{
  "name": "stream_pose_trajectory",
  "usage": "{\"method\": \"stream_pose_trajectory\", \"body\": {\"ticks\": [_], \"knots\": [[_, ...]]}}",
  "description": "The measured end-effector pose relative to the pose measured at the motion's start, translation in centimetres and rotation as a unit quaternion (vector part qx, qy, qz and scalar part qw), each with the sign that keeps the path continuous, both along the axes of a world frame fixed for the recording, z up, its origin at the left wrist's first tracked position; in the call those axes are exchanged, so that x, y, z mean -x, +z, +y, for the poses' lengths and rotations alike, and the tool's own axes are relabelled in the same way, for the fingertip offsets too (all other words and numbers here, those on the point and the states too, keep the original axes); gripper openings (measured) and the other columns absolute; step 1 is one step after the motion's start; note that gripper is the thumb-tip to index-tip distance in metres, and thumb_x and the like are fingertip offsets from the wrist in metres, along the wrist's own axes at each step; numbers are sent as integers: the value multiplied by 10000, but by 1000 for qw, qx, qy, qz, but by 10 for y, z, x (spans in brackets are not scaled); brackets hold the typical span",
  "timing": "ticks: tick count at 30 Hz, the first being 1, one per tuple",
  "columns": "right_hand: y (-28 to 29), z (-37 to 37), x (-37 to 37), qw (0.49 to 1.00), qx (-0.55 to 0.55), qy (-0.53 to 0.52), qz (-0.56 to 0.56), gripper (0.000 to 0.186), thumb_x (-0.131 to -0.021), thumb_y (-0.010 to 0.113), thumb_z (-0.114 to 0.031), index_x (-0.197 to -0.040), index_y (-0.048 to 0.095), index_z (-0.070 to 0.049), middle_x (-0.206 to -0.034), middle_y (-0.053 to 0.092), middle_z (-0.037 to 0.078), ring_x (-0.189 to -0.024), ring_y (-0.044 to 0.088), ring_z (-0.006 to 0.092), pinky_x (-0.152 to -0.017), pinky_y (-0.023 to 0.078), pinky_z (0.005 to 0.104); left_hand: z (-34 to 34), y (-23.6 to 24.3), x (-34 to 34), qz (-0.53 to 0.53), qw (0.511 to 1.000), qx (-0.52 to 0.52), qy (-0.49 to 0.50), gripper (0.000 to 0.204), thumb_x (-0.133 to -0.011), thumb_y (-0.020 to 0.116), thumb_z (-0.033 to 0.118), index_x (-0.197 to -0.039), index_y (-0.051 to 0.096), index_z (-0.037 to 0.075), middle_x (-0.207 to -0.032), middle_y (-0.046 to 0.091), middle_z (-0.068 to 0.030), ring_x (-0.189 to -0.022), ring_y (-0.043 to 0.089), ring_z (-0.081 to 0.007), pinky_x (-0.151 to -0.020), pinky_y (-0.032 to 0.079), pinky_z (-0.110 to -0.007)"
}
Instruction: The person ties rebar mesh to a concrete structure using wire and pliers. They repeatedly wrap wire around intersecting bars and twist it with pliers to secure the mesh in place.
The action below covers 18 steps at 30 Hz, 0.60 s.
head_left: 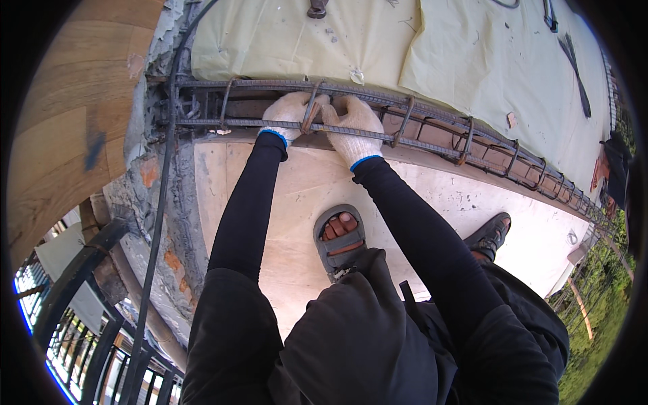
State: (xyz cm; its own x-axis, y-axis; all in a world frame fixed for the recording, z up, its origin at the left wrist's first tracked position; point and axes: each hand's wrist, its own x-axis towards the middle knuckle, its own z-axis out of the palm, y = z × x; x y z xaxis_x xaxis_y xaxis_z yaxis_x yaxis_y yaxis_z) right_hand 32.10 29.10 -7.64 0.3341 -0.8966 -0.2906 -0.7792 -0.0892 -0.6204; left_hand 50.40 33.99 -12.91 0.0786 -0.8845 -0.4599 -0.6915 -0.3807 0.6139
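Observation:
A long cage of ribbed steel rebar (pixel 250 123) with square stirrups lies in a trough. Both my hands wear white knit gloves with blue cuffs and meet at one rusty stirrup (pixel 311 110). My left hand (pixel 283 112) reaches in between the cage's long bars, its fingers closed against the stirrup from the left. From the right, my right hand (pixel 354 127) bends its thumb and fingers in a pinch at the same stirrup. The bars and gloves partly hide the fingertips, so any small tie wire between them cannot be made out.
Pale yellow sheeting (pixel 297 47) covers the far side, with a bundle of dark wires (pixel 577 77) on it. A black cable (pixel 164 175) runs down past broken concrete (pixel 158 229) at left. My sandalled feet stand on pale boards (pixel 412 196). A dark railing (pixel 88 270) is lower left.

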Motion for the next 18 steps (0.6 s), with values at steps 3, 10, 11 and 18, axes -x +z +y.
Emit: {"method": "stream_pose_trajectory", "body": {"ticks": [3,10,11,18], "knots": [[-5,-1,3,1000,-8,-8,-26,336,-1003,676,-365,-1104,808,-73,-1132,788,209,-1104,737,428,-978,572,523,0,5,4,11,1000,25,-8,499,-1119,502,474,-1256,734,54,-1250,752,-230,-1168,696,-475,-1006,547,-539],[-8,-2,1,1000,0,16,-25,298,-1009,688,-341,-1074,827,-85,-1094,793,180,-1084,732,415,-964,566,532,0,20,6,-19,993,94,-66,217,-1001,639,268,-1047,756,90,-1110,788,-218,-1078,733,-469,-899,619,-542],[-8,-1,1,999,9,19,-26,289,-1003,695,-331,-1060,832,-84,-1087,793,177,-1074,732,414,-960,564,532,0,17,5,-32,993,77,-79,198,-981,655,247,-1053,759,95,-1110,790,-219,-1065,739,-466,-889,625,-540],[-3,-1,4,992,103,64,-34,215,-948,754,-298,-980,859,-114,-1049,783,146,-1041,702,405,-954,550,510,8,-16,-1,-81,974,160,-137,218,-943,675,247,-1064,778,97,-1079,795,-232,-1008,761,-459,-868,634,-544]]}}
